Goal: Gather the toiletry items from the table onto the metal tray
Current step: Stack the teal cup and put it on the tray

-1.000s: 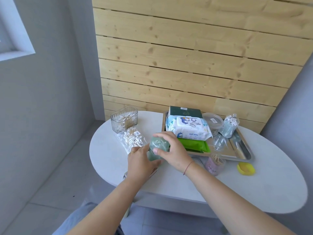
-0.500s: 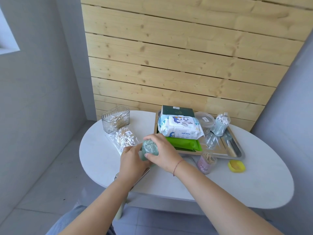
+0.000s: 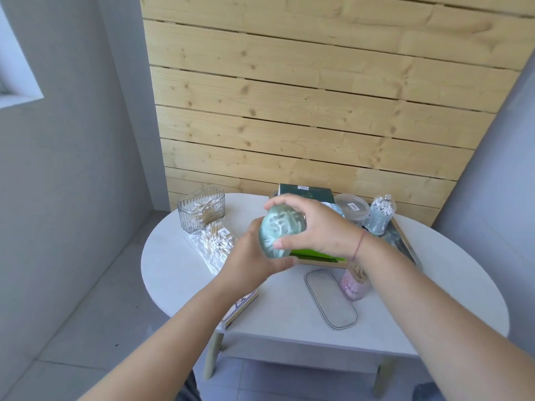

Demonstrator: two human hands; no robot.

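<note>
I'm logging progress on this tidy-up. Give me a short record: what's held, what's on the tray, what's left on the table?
Held: teal jar, gripped by left hand and right hand, above the table
On tray: dark green box, green pack, clear tub, swab jar
Left on table: clear swab box, bag of swabs, pink jar, flat lid

Nothing is resolving as legible text. The dark green box (image 3: 307,195) just beyond the right hand (image 3: 321,230) is carrying a small white sticker and a pale emblem, both blurring past reading. The clear round lid (image 3: 351,205) beyond and right of that hand is showing a white label, its print too small. The swab bag (image 3: 215,244) left of the left hand (image 3: 252,256) is bearing a sticker, also unreadable.
</note>
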